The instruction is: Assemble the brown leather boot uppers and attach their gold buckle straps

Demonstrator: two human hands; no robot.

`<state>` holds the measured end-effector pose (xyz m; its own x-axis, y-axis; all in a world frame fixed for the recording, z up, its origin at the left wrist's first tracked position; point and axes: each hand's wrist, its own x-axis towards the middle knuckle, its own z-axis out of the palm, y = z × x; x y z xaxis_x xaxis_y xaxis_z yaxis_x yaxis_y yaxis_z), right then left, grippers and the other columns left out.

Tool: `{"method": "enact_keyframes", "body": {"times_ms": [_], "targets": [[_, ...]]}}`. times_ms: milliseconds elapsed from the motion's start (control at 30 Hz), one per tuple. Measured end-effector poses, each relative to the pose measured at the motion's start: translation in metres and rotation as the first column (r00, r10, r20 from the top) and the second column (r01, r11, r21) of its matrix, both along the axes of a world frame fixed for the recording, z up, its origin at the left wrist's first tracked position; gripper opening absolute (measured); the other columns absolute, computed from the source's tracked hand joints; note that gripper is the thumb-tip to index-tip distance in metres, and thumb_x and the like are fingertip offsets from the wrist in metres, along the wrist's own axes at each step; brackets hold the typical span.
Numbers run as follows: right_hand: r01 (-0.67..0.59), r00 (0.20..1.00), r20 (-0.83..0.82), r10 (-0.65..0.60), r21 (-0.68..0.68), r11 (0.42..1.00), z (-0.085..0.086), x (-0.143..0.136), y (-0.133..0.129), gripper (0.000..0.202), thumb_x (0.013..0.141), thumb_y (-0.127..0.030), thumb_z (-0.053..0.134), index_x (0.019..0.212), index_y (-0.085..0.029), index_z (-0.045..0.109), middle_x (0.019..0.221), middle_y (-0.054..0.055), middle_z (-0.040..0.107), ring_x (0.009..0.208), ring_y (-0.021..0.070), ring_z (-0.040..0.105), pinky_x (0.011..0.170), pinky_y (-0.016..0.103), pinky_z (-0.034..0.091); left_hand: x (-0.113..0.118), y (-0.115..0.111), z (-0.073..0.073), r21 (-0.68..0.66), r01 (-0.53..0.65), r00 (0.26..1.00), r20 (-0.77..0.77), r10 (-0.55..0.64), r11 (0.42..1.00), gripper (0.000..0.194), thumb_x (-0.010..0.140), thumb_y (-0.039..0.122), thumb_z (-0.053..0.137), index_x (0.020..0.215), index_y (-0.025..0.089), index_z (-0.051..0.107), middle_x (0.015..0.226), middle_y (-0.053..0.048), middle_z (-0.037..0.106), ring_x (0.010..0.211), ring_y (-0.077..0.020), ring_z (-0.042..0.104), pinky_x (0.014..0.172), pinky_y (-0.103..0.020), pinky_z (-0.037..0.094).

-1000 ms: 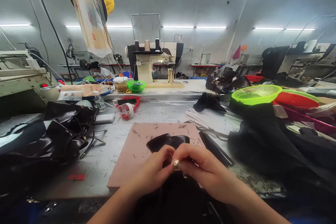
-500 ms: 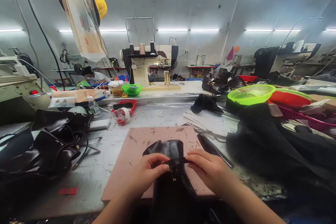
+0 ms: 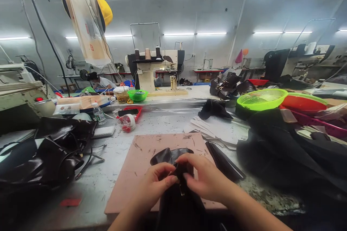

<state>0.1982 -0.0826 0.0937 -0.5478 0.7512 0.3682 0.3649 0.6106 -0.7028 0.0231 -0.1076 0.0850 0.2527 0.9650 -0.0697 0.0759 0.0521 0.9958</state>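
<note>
A glossy black leather piece (image 3: pixel 160 156), perhaps a boot upper, lies over a pinkish-brown board (image 3: pixel 123 184) and hangs toward me. Across it runs a narrow black strap (image 3: pixel 180 169). My left hand (image 3: pixel 154 184) pinches the strap between thumb and fingertips. From the other side my right hand (image 3: pixel 204 177) grips the strap with thumb and fingers, close to the left fingertips. Just below the fingers, gold-coloured metal hardware (image 3: pixel 181 189) shows on the leather. My right fingers cover part of the strap, so its end is hidden.
Black leather pieces (image 3: pixel 59 151) are heaped at the left, and dark material (image 3: pixel 276 151) at the right. A folded black strip (image 3: pixel 225 162) lies beside the board, near white sheets (image 3: pixel 208 128). Beyond stand a red tray (image 3: pixel 137 112), green baskets (image 3: pixel 261 99) and a sewing machine (image 3: pixel 145 75).
My right hand has moved left and inward, bringing its fingers close to my left hand over the strap. The left hand keeps its pinch. The view has shifted slightly.
</note>
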Motion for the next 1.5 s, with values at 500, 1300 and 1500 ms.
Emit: {"method": "enact_keyframes", "body": {"times_ms": [500, 1300, 1500], "targets": [[-0.165, 0.983, -0.156, 0.095, -0.529, 0.833, 0.010, -0.003, 0.019, 0.024, 0.070, -0.004, 0.042, 0.086, -0.019, 0.052, 0.071, -0.003, 0.056, 0.067, 0.0107, 0.051, 0.060, 0.022, 0.039, 0.000, 0.001, -0.003, 0.020, -0.037, 0.995, 0.096, 0.035, 0.999, 0.027, 0.064, 0.039, 0.070, 0.071, 0.017, 0.057, 0.064, 0.002, 0.055, 0.064, -0.0129, 0.051, 0.063, -0.025, 0.039], [-0.085, 0.996, -0.057, 0.071, -0.309, 0.947, 0.008, 0.002, -0.010, 0.015, 0.066, -0.006, 0.056, 0.065, -0.018, 0.048, 0.071, -0.001, 0.051, 0.067, 0.0122, 0.049, 0.062, 0.024, 0.038, 0.004, 0.003, -0.013, -0.021, -0.149, 0.979, 0.140, 0.151, 0.989, 0.031, 0.057, 0.038, 0.074, 0.076, 0.016, 0.062, 0.060, 0.002, 0.053, 0.062, -0.0120, 0.045, 0.059, -0.024, 0.033], [-0.051, 0.991, 0.119, 0.054, -0.023, 0.998, -0.004, 0.004, -0.024, 0.009, 0.072, -0.011, 0.054, 0.068, -0.018, 0.051, 0.076, 0.002, 0.055, 0.067, 0.0135, 0.051, 0.061, 0.025, 0.040, 0.002, 0.003, -0.013, -0.042, -0.147, 0.976, 0.155, 0.152, 0.988, 0.033, 0.052, 0.034, 0.076, 0.075, 0.015, 0.062, 0.064, 0.001, 0.056, 0.064, -0.0124, 0.047, 0.061, -0.024, 0.035]]}}
